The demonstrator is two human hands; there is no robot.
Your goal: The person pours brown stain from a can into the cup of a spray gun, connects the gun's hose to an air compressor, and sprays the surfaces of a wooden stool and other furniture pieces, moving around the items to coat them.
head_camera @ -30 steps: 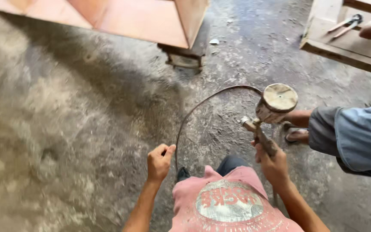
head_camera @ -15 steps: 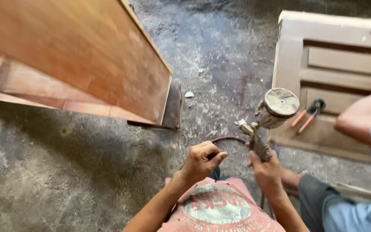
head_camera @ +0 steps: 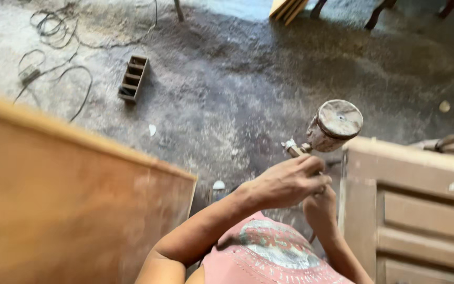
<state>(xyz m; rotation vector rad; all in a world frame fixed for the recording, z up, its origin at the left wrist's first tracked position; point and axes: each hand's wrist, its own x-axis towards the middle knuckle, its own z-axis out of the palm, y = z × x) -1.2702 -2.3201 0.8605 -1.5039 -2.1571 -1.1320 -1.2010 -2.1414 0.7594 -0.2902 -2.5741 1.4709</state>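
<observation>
The left hand point(head_camera: 285, 183) reaches across the body, fingers curled onto the spray gun point(head_camera: 326, 131) just below its round cup. The right hand point(head_camera: 319, 206) sits underneath, fingers clamped on the gun's grip. The gun is held up over the concrete floor point(head_camera: 237, 94), between a wooden panel point(head_camera: 69, 210) and a paneled door point(head_camera: 421, 210).

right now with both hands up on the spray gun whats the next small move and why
Probably settle the grip before anything else. The left hand lies across the spray gun just below its cup, the right hand grips lower down, mostly hidden. The cup tilts toward the panelled door, and the frame is blurred, so steadying seems wise.
</observation>
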